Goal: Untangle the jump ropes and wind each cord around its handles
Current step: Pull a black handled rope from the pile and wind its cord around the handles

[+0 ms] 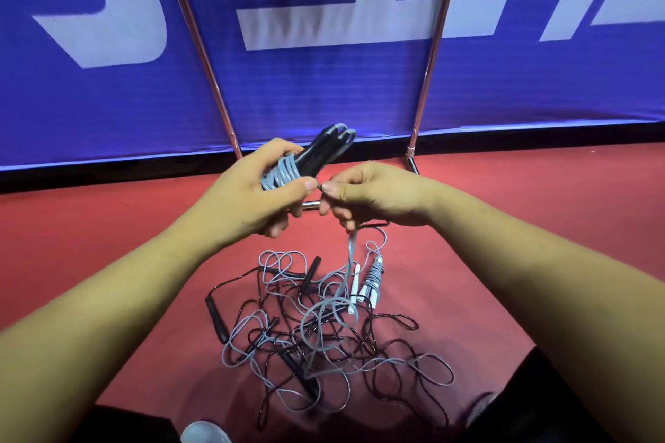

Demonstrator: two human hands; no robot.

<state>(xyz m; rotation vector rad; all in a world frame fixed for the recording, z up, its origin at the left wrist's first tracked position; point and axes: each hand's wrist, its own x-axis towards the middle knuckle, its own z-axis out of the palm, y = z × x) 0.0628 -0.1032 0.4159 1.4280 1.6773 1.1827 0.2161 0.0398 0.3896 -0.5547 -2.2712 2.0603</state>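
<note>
Red floor [503, 212], blue banner [324, 90]: left hand [248, 198] grips handles [324, 147], right hand [370, 191] pinches cord [351, 252]

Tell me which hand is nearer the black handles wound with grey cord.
Left. The left hand grips the black handles around the wound coils; the right hand sits just right of them, pinching the loose grey cord.

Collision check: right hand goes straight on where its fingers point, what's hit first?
The right hand points left; likely first the left hand, its thumb close by, then the wound grey cord.
</note>
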